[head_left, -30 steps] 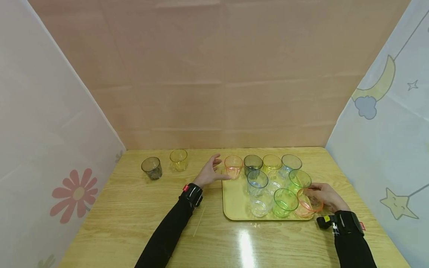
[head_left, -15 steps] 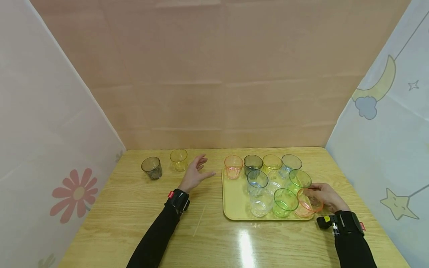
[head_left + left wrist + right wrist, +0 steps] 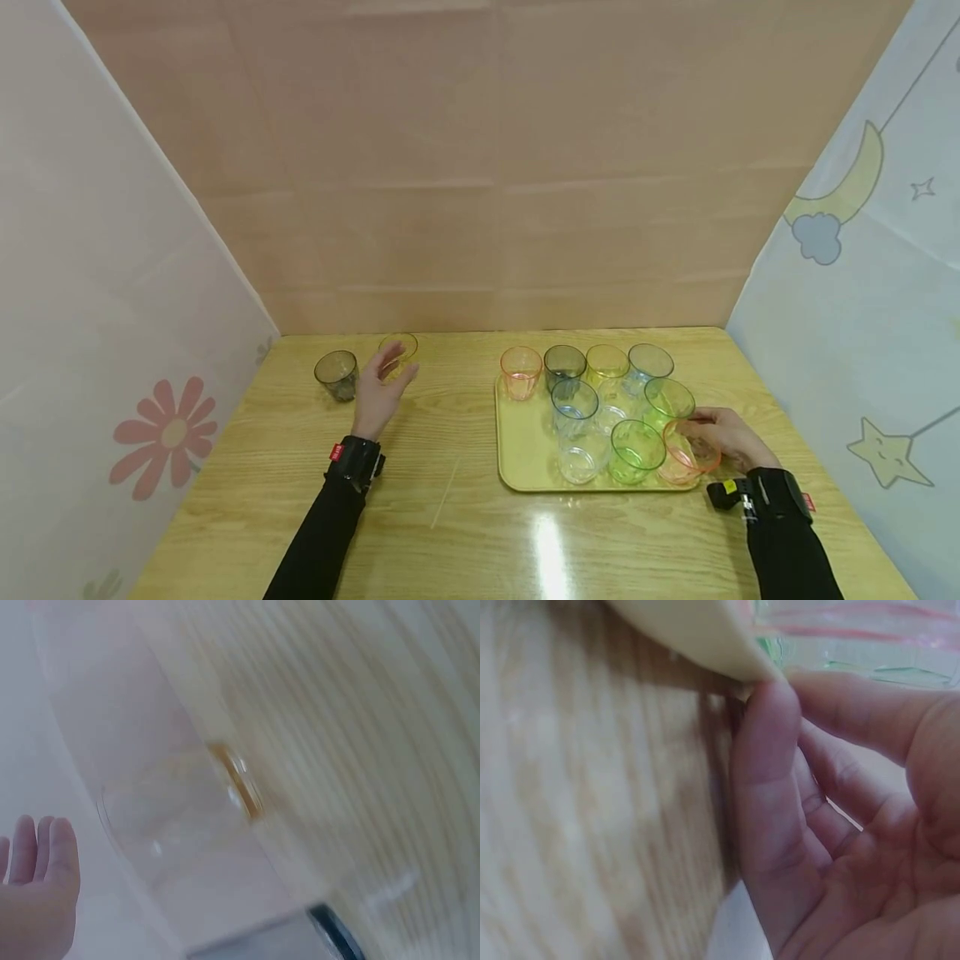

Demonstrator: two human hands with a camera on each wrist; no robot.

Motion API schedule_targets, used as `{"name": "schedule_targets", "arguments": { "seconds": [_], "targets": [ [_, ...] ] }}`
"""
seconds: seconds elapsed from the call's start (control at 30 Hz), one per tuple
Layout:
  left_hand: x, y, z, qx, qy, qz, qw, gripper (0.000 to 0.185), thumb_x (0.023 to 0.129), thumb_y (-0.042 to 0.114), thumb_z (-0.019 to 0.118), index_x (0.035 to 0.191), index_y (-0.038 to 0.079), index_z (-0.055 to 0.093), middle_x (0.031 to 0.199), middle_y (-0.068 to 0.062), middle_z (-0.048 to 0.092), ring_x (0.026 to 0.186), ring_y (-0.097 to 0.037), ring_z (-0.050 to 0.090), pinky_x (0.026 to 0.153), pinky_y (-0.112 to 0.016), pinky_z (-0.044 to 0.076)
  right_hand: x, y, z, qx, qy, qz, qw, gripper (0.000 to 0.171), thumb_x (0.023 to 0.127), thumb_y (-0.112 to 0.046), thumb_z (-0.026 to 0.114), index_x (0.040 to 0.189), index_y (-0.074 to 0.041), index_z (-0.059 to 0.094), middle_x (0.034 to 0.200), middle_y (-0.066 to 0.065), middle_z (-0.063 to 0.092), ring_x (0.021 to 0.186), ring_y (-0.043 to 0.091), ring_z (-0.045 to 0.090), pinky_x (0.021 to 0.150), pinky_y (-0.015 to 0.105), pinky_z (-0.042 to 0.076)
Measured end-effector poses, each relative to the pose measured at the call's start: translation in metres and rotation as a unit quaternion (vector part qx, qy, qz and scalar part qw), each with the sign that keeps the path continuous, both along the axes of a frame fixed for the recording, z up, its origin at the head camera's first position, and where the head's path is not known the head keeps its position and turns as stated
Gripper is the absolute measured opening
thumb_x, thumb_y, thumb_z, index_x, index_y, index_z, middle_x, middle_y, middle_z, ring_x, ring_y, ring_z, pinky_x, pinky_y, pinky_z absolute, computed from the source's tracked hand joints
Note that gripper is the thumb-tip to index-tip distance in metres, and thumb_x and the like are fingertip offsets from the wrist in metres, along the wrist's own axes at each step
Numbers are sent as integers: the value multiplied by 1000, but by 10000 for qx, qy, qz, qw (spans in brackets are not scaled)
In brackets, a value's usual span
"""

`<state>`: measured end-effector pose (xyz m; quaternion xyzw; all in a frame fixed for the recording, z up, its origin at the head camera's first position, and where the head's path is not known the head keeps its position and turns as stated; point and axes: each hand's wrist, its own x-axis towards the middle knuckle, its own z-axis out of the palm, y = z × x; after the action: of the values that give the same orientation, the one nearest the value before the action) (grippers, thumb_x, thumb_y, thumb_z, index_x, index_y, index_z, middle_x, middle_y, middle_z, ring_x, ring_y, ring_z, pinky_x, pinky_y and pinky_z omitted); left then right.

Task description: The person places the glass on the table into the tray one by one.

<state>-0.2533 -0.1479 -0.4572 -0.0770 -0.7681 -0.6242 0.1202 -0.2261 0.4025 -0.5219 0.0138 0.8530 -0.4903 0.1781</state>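
Yellow cup stands on the wooden table well to the left of the tray, just beside a grey cup, and the left hand reaches toward it with fingers spread and straight, holding nothing, forearm stretched forward. At the tray's near right corner the right hand rests with curled fingers gripping the tray's edge beside an orange cup.
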Motion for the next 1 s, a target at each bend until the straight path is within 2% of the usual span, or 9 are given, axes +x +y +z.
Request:
{"name": "schedule_targets", "arguments": {
  "seconds": [0.13, 0.23, 0.33, 0.43, 0.57, 0.7, 0.83, 0.93, 1.0],
  "targets": [
    [-7, -21, -21, -108, 125, 381, 9991, 56, 92, 14, 69, 143, 5, 47, 141, -17, 50, 133, -37, 44, 110, -43, 38, 1, 1, -1, 59, -6, -25, 10000, 37, 99, -30, 60, 109, 5, 58, 83, 7, 55, 66, 16, 51, 59, 34, 45],
    [-13, -34, -36, -293, 212, 667, 9971, 57, 90, 19, 73, 141, 7, 50, 139, -15, 53, 131, -35, 47, 107, -48, 40, 1, 1, -1, 16, -21, -28, 10000, 34, 99, -27, 59, 108, 6, 58, 82, 6, 55, 65, 16, 50, 58, 33, 44],
    [-11, -42, -36, -412, 286, 940, 9943, 57, 89, 17, 74, 140, 5, 52, 139, -17, 54, 129, -33, 48, 107, -50, 40, 0, 0, 0, -67, -29, -61, 10000, 33, 99, -26, 59, 107, 6, 58, 79, 4, 53, 62, 14, 49, 56, 32, 44],
    [-10, -52, -36, -529, 437, 1346, 9885, 56, 87, 15, 76, 137, 5, 54, 137, -17, 55, 128, -35, 49, 107, -51, 39, -1, -1, 0, -46, 2, -69, 10000, 35, 99, -28, 60, 107, 6, 59, 80, 3, 54, 62, 13, 50, 57, 31, 45],
    [-9, -64, -39, -735, 625, 1987, 9753, 56, 85, 13, 78, 135, 4, 56, 137, -20, 55, 127, -41, 49, 104, -55, 40, -1, 0, 1, 126, 2, -22, 9999, 37, 99, -28, 59, 112, 6, 59, 86, 6, 58, 67, 15, 52, 58, 32, 46],
    [-8, -73, -38, -826, 689, 2468, 9631, 63, 82, 14, 80, 138, 3, 53, 140, -22, 53, 132, -41, 45, 108, -55, 36, -1, 0, 2, 290, 65, 9, 9996, 41, 99, -29, 58, 118, 8, 58, 92, 10, 60, 72, 17, 53, 60, 33, 45],
    [-9, -80, -39, -998, 457, 2675, 9573, 72, 80, 17, 81, 142, 2, 48, 145, -22, 47, 138, -38, 40, 114, -53, 31, -1, 0, 0, 296, 7, -46, 9996, 43, 99, -31, 59, 118, 7, 58, 90, 7, 59, 72, 15, 53, 61, 33, 46],
    [-10, -83, -39, -1129, 138, 2663, 9572, 81, 80, 19, 81, 147, 2, 40, 150, -23, 41, 141, -39, 35, 116, -54, 28, 0, 0, -2, 90, -71, -77, 9999, 38, 99, -29, 59, 113, 7, 57, 82, 6, 54, 66, 15, 50, 59, 33, 44],
    [-11, -85, -39, -1160, -116, 2611, 9582, 86, 81, 20, 81, 151, 2, 33, 152, -23, 37, 143, -40, 32, 116, -55, 26, 1, -1, -3, 9, -66, -140, 9999, 38, 99, -28, 60, 113, 7, 57, 83, 6, 55, 66, 14, 51, 59, 33, 45]
  ]
}}
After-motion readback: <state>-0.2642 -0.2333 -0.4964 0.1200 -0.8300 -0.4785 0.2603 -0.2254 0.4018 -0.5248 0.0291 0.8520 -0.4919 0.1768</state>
